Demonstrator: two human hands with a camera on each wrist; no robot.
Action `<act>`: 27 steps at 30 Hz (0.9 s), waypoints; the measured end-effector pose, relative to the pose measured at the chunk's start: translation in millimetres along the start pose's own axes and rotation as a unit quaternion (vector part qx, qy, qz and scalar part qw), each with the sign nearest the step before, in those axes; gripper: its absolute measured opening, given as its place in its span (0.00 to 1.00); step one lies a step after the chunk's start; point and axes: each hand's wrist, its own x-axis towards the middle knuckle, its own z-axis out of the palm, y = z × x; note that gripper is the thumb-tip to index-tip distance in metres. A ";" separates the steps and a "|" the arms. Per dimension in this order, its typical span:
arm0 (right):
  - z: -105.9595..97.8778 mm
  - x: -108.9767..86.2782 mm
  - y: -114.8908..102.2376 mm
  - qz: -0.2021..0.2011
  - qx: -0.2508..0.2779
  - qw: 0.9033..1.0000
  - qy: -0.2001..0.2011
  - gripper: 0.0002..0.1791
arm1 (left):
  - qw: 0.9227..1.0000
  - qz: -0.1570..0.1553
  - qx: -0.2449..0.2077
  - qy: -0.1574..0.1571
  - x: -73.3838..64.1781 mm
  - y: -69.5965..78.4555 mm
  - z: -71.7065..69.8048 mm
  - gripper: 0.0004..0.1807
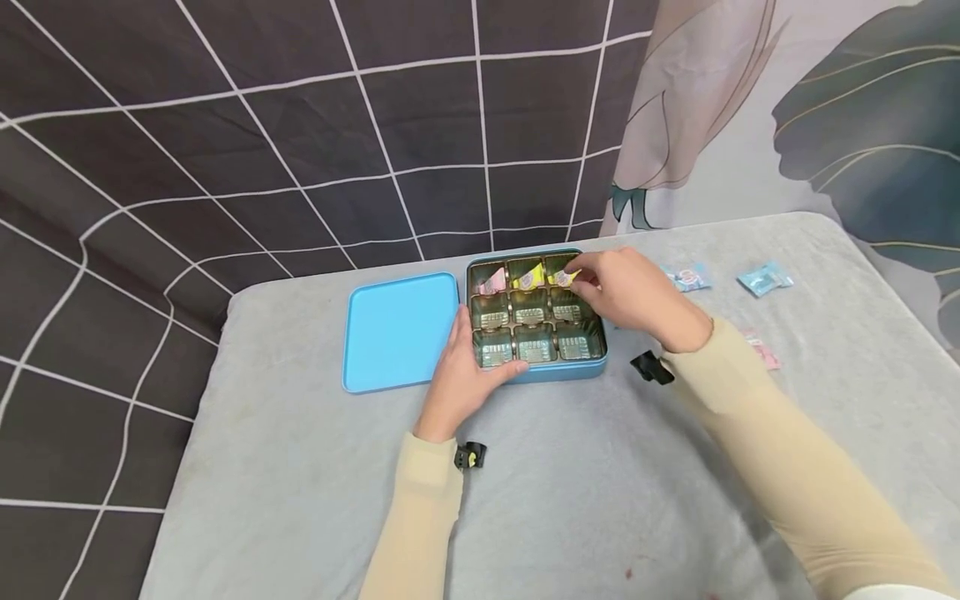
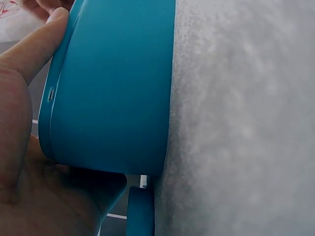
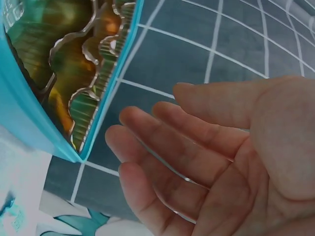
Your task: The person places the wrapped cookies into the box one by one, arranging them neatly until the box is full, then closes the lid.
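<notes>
A blue rectangular tin (image 1: 566, 372) holds a divided tray of small square compartments. Three wrapped sweets stand in its back row: a pink one (image 1: 492, 282), a yellow one (image 1: 529, 277) and, at the right, another yellow one (image 1: 562, 277). My left hand (image 1: 459, 377) rests against the tin's near left corner, straight thumb along the front rim, fingers along the left side. Over the back right compartment is my right hand (image 1: 628, 292), fingertips right by the yellow sweet. In the right wrist view its fingers (image 3: 162, 162) are loosely bent and hold nothing.
The blue lid (image 1: 401, 333) lies left of the tin on the grey cloth-covered table (image 1: 555, 483). To the right lie blue wrapped sweets (image 1: 765, 279) and a pink one (image 1: 762, 350), partly hidden by the right sleeve. A dark checked curtain (image 1: 300, 150) hangs behind.
</notes>
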 end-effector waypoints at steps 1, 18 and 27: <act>-1.1 -4.9 0.6 0.004 0.005 1.000 0.002 0.15 | 1.000 0.001 0.000 -0.001 0.0 0.2 0.1 0.69; -13.0 -73.7 46.8 0.090 0.023 0.993 0.074 0.19 | 1.000 0.010 -0.001 -0.004 1.5 1.0 -0.2 0.69; -25.1 -99.5 76.3 0.140 0.015 0.988 0.066 0.24 | 1.000 0.002 -0.003 -0.002 0.5 -1.2 -0.1 0.68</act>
